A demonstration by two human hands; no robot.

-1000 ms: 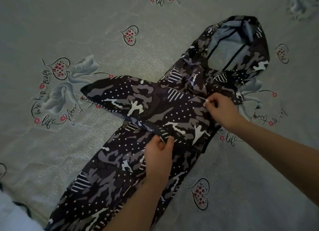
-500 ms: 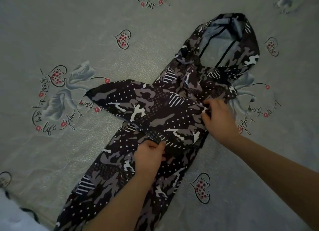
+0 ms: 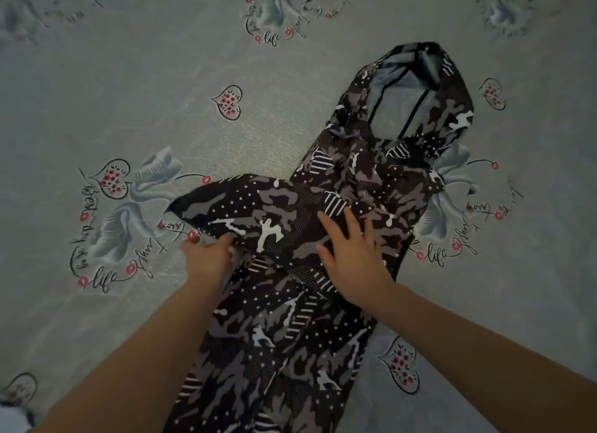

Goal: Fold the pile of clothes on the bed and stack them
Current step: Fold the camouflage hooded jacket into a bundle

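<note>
Camo hooded jacket (image 3: 339, 225) lay flat at frame center-right on the bed (image 3: 97, 93), hood toward upper right, sleeve (image 3: 245, 209) folded across toward the left. Left hand (image 3: 206, 255) pinched the sleeve's lower edge; right hand (image 3: 352, 255), fingers spread wide, pressed the folded sleeve.

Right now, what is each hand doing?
Left hand: pinching the folded sleeve's lower edge on the dark camouflage hooded jacket.
Right hand: open, pressing flat on the sleeve.
</note>
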